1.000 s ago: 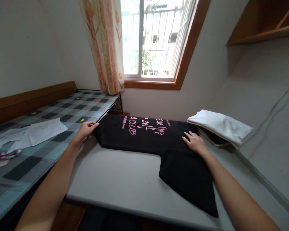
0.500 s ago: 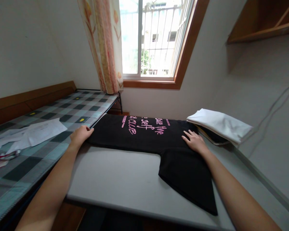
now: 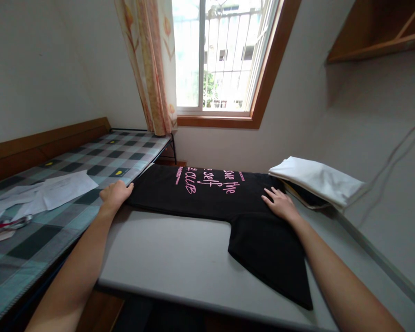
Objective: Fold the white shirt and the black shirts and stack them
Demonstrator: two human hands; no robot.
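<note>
A black T-shirt (image 3: pixel 207 203) with pink lettering lies folded lengthwise across the white table (image 3: pixel 166 253). One sleeve points toward me on the right. At the shirt's left end my left hand (image 3: pixel 115 193) is closed, its fingers pinching the hem at the table's edge. My right hand (image 3: pixel 280 203) rests flat on the shirt near the shoulder, fingers spread. The underside of the shirt and the left fingertips are partly hidden.
Folded white cloth (image 3: pixel 314 177) lies on top of something dark at the table's right rear. Left of the table stands a bed with a checked mattress (image 3: pixel 65 216), bearing white papers (image 3: pixel 58 191). A window (image 3: pixel 224 60) and curtain (image 3: pixel 155 69) are behind.
My left hand has turned slightly at the hem and its fingers have closed further around it. The right hand and the shirt look the same.
</note>
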